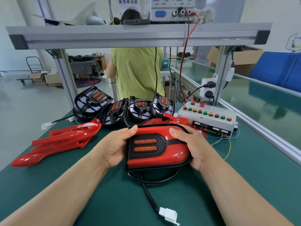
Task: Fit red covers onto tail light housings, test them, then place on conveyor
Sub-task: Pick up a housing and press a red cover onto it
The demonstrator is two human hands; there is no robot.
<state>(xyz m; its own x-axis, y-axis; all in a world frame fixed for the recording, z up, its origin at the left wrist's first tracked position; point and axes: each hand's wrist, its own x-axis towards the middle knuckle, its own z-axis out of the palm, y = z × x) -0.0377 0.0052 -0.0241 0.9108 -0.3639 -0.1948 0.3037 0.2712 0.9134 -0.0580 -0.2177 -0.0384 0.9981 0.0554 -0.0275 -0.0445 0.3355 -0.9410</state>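
Observation:
I hold a tail light over the green mat: a black housing with a red cover on it and two orange reflectors. My left hand grips its left edge, thumb on top. My right hand grips its right end. Its black cable hangs down to a white plug on the mat. Loose red covers lie to the left. Several bare black housings stand in a row behind. The test box with coloured buttons sits at the right rear.
The conveyor belt runs along the right, behind an aluminium rail. An aluminium shelf spans overhead with a power supply on it. A person in a green shirt stands beyond the bench. A blue crate sits past the conveyor.

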